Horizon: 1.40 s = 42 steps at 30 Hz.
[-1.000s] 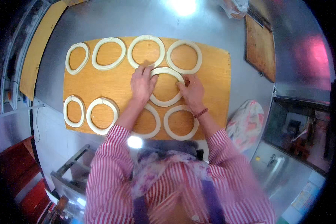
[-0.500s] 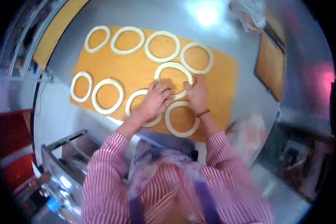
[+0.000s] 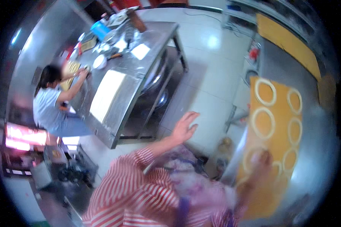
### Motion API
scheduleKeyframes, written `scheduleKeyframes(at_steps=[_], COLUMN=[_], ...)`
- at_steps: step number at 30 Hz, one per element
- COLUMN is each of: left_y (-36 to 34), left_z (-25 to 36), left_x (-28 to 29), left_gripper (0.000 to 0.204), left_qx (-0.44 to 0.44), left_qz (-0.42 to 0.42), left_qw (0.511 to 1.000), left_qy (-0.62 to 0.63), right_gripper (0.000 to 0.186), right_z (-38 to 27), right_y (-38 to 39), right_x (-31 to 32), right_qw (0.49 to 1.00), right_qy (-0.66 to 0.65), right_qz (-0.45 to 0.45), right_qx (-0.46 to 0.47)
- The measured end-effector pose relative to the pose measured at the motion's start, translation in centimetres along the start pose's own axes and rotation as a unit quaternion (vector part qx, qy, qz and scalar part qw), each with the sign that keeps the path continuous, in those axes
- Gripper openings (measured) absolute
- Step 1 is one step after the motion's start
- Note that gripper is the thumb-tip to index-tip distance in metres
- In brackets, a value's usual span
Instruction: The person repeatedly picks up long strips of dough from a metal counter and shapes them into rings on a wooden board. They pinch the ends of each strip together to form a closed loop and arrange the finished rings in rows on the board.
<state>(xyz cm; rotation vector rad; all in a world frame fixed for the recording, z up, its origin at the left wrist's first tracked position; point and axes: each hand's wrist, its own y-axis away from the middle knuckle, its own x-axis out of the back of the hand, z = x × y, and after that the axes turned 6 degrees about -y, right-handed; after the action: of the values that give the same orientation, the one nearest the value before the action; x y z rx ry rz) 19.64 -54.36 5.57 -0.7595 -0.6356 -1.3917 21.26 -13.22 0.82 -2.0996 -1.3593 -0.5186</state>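
Observation:
My left hand (image 3: 183,126) is raised in the air over the floor, fingers apart, holding nothing. My right hand (image 3: 262,160) is blurred by motion over the wooden board (image 3: 269,196) at the right, beside or on a pale dough ring (image 3: 246,160); I cannot make out whether it grips it. More pale dough rings (image 3: 253,122) lie in rows along the board.
A co-worker (image 3: 51,109) works at a steel table (image 3: 140,70) at the left, which holds a cream slab (image 3: 106,94), bowls, tools and a blue container (image 3: 100,30). Tiled floor (image 3: 201,75) separates the tables. Metal equipment (image 3: 55,166) stands lower left; a yellow panel (image 3: 288,41) is upper right.
The view has swung left, bringing the co-worker and steel table in. My left hand has left the rings and lifted open into the air; my right hand stays over the board, now blurred.

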Motion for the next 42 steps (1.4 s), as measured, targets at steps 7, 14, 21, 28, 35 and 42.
scheduleKeyframes(at_steps=[7, 14, 21, 28, 35, 42], left_y=[5.7, 6.4, 5.0, 6.4, 10.3, 15.6], left_z=[-19.1, -33.7, -35.6, -33.1, -35.4, -33.0], left_x=[13.9, 19.8, 20.7, 19.1, 19.9, 20.3], left_gripper=[0.073, 0.074, 0.074, 0.067, 0.032, 0.029], left_qx=[0.258, 0.382, 0.403, 0.372, 0.397, 0.400], left_qz=[0.217, 0.161, 0.131, 0.129, 0.266, 0.190], left_qw=[0.928, 0.872, 0.880, 0.901, 0.840, 0.870], left_qy=[-0.161, -0.260, -0.214, -0.181, -0.256, -0.218], right_gripper=[0.033, 0.053, 0.061, 0.062, 0.031, 0.012], right_z=[-27.3, -45.3, -50.1, -48.2, -49.6, -49.0], right_y=[-0.4, 6.5, 10.6, 8.9, 9.9, 10.6], right_x=[-23.4, -48.3, -60.1, -58.4, -59.5, -59.2], right_qw=[0.886, 0.689, 0.617, 0.574, 0.555, 0.447], right_qy=[-0.144, -0.022, 0.086, 0.071, -0.044, 0.051], right_qz=[-0.365, -0.534, -0.546, -0.531, -0.519, -0.571], right_qx=[0.247, 0.490, 0.560, 0.619, 0.649, 0.687])
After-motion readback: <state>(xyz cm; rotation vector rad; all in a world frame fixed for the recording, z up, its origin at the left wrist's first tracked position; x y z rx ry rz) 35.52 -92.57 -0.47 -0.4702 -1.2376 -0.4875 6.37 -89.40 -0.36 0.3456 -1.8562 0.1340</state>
